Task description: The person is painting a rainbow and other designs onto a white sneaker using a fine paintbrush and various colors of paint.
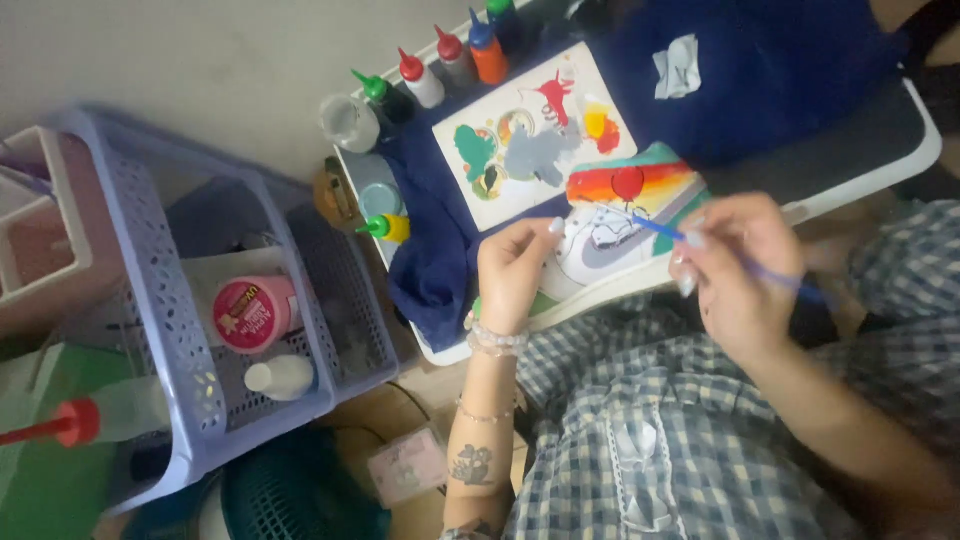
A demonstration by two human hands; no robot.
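Painting in hand, seen from above. Right hand [745,275] has its fingers closed in a pinch on a blue brush [700,245], held like a pen; the tip sits on or just over the picture [625,225], below a red balloon shape. Left hand [515,270] rests on the picture's near left edge, fingers curled loosely down on it, gripping nothing that I can make out.

The picture lies on the small white table [920,140], partly over a blue cloth [430,260]. Progress, as a judgement: the upper band is filled with red, orange and yellow stripes, with teal at the edge; the middle figure looks mostly white or pale grey, so a fair part seems unpainted. Detail there is too blurred to be sure.

Beside the picture, further from the person, is a palette sheet [535,130] with blobs of green, grey, red and yellow. Paint bottles [440,70] stand in a row along the table's far edge; a yellow bottle [388,228] lies on its side near the cloth. A lilac basket [190,330] holding a pink jar [252,313] stands well apart on the left.
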